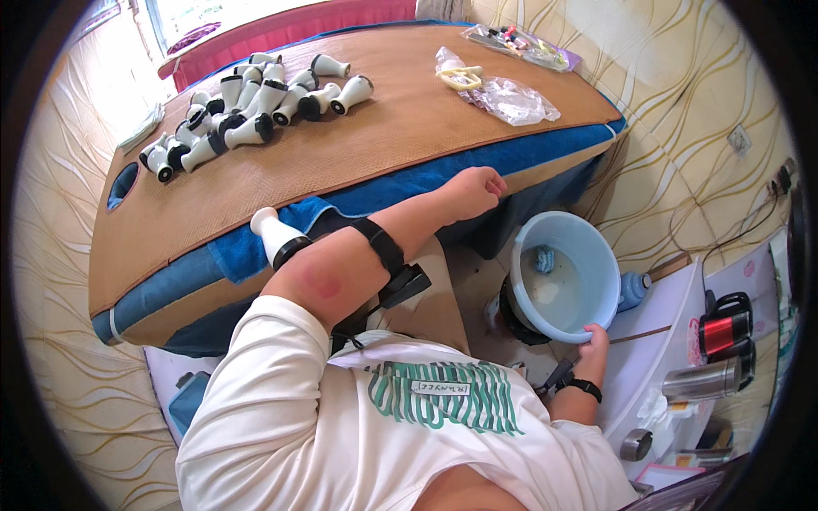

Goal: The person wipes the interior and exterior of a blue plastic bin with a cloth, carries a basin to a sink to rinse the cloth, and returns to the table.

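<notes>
My left hand [476, 193] is raised past the front edge of the massage table [396, 137], its fingers curled and nothing visible in them. With fingers on the rim, my right hand [594, 345] holds the near side of a light blue plastic bucket [601, 281]. Cloudy water lies in the bucket, with a crumpled blue cloth or scrubber [544, 260] at its far side. Behind my left upper arm is one white flared piece [278, 235] with a black base, partly hidden, beside a blue towel [239, 252].
Several similar white-and-black pieces [255, 99] lie piled at the table's far left. A yellow-handled tool [460, 78], clear plastic bags [511, 99] and a packet of small items [521, 46] lie at the right. Beside the bucket, a white shelf [645, 364] holds a steel cup [700, 379].
</notes>
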A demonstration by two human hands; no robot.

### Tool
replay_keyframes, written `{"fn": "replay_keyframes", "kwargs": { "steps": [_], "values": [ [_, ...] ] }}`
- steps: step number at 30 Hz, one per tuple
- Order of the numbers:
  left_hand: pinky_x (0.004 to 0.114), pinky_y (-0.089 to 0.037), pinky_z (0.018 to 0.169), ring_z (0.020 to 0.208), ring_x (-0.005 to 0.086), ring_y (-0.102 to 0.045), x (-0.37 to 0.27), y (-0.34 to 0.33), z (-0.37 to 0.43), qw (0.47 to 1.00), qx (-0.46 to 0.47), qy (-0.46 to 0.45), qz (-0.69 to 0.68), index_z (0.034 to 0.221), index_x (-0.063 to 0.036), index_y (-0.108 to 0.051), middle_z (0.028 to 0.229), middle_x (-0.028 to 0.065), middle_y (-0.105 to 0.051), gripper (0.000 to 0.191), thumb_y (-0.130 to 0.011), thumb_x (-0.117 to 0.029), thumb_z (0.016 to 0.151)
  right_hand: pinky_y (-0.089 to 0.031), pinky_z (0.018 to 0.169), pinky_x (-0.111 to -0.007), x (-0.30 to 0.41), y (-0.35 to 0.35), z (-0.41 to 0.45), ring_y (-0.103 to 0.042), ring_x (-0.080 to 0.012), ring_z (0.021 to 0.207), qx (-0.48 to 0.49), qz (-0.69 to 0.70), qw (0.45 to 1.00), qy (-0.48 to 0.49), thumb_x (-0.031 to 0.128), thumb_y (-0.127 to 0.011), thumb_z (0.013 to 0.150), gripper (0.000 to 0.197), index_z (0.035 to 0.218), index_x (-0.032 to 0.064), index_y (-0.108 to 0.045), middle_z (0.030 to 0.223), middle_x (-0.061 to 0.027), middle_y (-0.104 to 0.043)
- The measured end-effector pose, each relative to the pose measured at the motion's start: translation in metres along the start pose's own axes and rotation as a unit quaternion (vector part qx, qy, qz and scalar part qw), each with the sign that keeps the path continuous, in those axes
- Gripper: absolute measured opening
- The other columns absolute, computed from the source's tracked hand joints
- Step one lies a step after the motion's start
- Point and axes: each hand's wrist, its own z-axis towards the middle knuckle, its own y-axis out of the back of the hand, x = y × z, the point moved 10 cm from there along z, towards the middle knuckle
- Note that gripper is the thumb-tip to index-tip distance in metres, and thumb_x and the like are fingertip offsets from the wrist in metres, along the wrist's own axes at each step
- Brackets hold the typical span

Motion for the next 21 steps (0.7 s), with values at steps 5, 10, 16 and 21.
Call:
{"fn": "replay_keyframes", "kwargs": {
  "steps": [5,10,16,21],
  "values": [
    [0.036,-0.046,0.095,0.112,0.0279,-0.057,-0.005,-0.011,-0.016,0.994,0.009,0.059,0.092,0.128,-0.0039,-0.053,0.122,0.0157,-0.059,0.051,-0.066,-0.028,0.085,-0.049,0.089,-0.051,0.050,-0.042,-0.031,-0.058,-0.0372,0.101,0.067,-0.024,0.997,0.035,0.000,-0.058,0.067,0.050,0.117,-0.0041,-0.052,0.111,-0.0180,-0.058],
    [0.041,-0.044,0.098,0.117,0.0344,-0.053,-0.024,-0.017,-0.037,0.992,0.033,0.096,0.078,0.132,0.0028,-0.040,0.126,0.0254,-0.053,0.080,-0.067,-0.054,0.082,-0.049,0.090,-0.047,0.118,-0.110,-0.095,-0.059,-0.0364,0.097,0.155,-0.082,0.976,0.128,0.000,-0.058,0.066,0.049,0.113,-0.0105,-0.051,0.106,-0.0208,-0.059],
    [0.041,-0.054,0.075,0.091,0.0336,-0.064,-0.044,0.057,-0.083,0.985,-0.163,0.054,0.024,0.121,0.0085,-0.035,0.103,0.0264,-0.061,0.067,-0.071,-0.027,0.078,-0.049,0.087,-0.043,0.155,-0.202,-0.168,-0.059,-0.0322,0.094,0.275,-0.127,0.936,0.181,0.001,-0.058,0.065,0.048,0.112,-0.0089,-0.053,0.104,-0.0182,-0.060],
    [0.041,-0.053,0.079,0.092,0.0337,-0.064,-0.050,0.132,-0.135,0.959,-0.280,0.034,0.004,0.116,0.0064,-0.045,0.104,0.0257,-0.061,0.052,-0.066,-0.016,0.075,-0.047,0.086,-0.038,0.165,-0.292,-0.262,-0.057,-0.0258,0.094,0.372,-0.134,0.889,0.232,0.005,-0.060,0.074,0.049,0.120,-0.0051,-0.051,0.106,-0.0139,-0.060]
  ]
}}
